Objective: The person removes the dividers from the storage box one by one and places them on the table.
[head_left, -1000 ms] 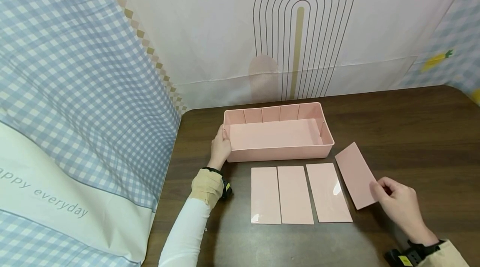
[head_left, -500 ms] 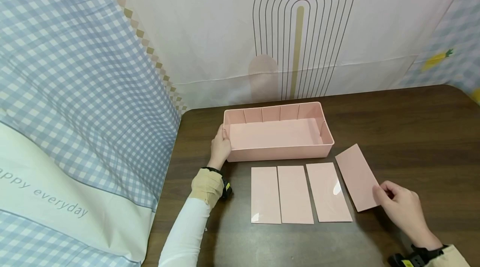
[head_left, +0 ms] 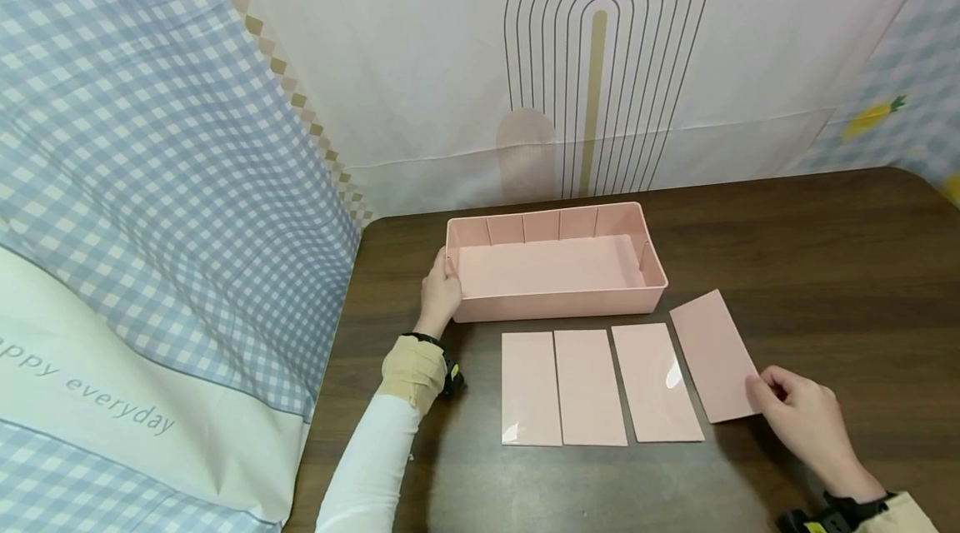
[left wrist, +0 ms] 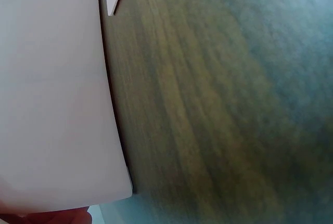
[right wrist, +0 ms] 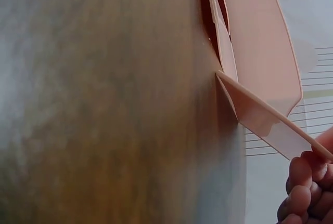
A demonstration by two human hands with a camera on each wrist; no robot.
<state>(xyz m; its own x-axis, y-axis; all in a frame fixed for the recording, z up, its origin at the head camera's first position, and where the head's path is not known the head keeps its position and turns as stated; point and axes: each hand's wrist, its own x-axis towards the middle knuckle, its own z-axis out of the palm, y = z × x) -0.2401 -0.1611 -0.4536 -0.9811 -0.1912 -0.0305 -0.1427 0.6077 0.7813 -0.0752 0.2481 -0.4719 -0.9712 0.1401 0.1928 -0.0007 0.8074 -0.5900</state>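
A shallow pink storage box [head_left: 551, 266] stands on the dark wooden table, its inside bare and its back wall ribbed. My left hand [head_left: 440, 296] holds the box's left end, fingers along the side wall and thumb by the front corner. With thumb and fingers my right hand [head_left: 802, 412] pinches the lower right edge of a flat pink panel [head_left: 716, 358]. That panel lies askew, and in the right wrist view it tilts up from the table toward my fingers [right wrist: 300, 172]. In the left wrist view the box wall [left wrist: 57, 99] fills the left part.
Three matching pink panels, the left one [head_left: 531, 389], the middle one [head_left: 590, 387] and the right one [head_left: 657, 383], lie side by side in front of the box. The wooden table [head_left: 840, 266] extends to the right. Patterned cloth [head_left: 420, 58] hangs behind and at the left.
My right hand has shifted slightly right and down, and the panel it pinches has turned and moved a little with it. The left hand and the box look unmoved.
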